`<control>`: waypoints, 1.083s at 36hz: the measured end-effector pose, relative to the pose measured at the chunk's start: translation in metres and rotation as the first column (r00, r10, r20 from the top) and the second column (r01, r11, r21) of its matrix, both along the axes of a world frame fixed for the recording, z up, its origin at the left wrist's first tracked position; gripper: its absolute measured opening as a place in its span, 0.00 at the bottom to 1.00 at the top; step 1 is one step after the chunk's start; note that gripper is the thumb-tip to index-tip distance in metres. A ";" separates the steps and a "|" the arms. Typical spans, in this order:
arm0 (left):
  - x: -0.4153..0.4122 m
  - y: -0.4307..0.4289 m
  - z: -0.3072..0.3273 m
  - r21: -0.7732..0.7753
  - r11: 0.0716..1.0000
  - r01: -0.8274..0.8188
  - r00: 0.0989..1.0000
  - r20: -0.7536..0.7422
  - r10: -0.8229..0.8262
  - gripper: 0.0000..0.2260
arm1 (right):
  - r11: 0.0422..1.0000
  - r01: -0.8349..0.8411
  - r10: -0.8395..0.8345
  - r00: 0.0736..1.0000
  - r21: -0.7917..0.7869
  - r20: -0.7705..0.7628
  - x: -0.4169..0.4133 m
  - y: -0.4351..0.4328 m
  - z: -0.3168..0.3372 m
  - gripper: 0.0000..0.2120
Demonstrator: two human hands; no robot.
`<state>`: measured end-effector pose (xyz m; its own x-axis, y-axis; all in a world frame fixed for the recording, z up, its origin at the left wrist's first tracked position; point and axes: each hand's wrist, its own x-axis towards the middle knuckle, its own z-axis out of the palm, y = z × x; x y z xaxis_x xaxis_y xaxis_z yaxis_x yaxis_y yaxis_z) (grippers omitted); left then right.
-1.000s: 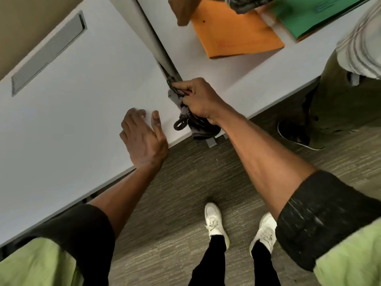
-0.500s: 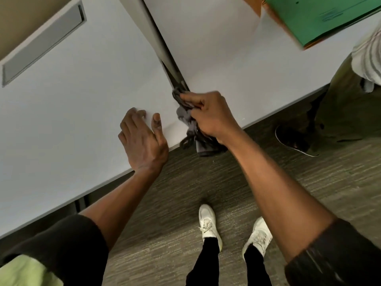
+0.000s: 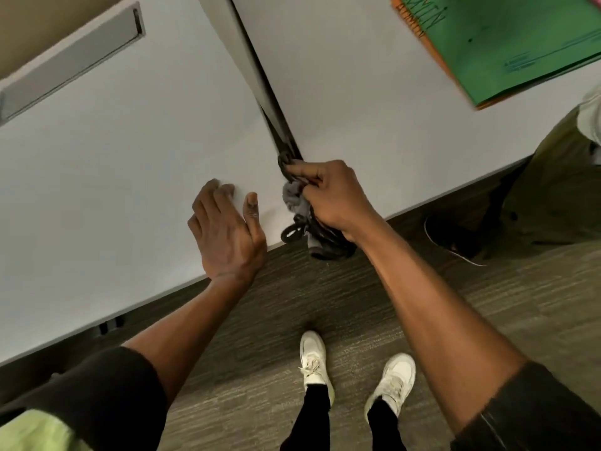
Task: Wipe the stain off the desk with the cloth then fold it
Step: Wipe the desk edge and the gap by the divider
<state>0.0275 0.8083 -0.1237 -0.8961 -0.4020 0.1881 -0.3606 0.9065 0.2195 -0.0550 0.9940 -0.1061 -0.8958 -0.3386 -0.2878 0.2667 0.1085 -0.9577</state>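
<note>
My right hand [image 3: 331, 193] grips a bunched grey cloth [image 3: 297, 203] at the front edge of the white desk [image 3: 130, 164], right where the grey divider strip [image 3: 257, 83] between two desk tops ends. Dark loops of the cloth hang below my fist over the desk edge. My left hand [image 3: 227, 229] lies flat on the desk, palm down, fingers spread, just left of the cloth and holding nothing. No stain shows on the visible desk surface.
A green folder [image 3: 507, 43] lies on an orange one at the far right of the neighbouring desk. Another person's leg and dark shoe [image 3: 455, 236] stand at the right. A grey cable hatch [image 3: 71, 60] sits at the far left. Carpet and my white shoes are below.
My right hand with the cloth has slid a little toward the desk's front edge along the divider. The other person's hand and the orange folder have left the top of the view. My left hand stays put.
</note>
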 end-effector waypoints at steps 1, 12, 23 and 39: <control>0.000 0.000 0.000 -0.002 1.000 -0.002 1.000 0.004 0.002 0.32 | 1.000 -0.014 0.014 1.000 0.015 -0.007 0.010 0.005 -0.002 0.24; 0.001 0.000 0.001 0.003 1.000 -0.016 1.000 0.027 0.016 0.25 | 0.918 0.296 -0.182 0.905 -0.262 0.384 0.038 0.063 -0.016 0.25; 0.002 -0.001 0.001 0.009 1.000 -0.023 1.000 0.019 0.023 0.23 | 0.848 0.458 -0.292 0.824 -0.267 0.486 -0.019 0.018 0.008 0.20; 0.000 0.003 0.008 0.013 1.000 -0.012 0.999 0.047 0.012 0.24 | 0.990 0.092 -0.068 0.977 -0.111 0.203 0.041 0.015 -0.004 0.30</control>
<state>0.0278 0.8111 -0.1155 -0.8989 -0.4151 0.1401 -0.3818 0.8992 0.2138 -0.0138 1.0091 -0.1106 -0.8509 -0.3105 -0.4239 0.4552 -0.0326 -0.8898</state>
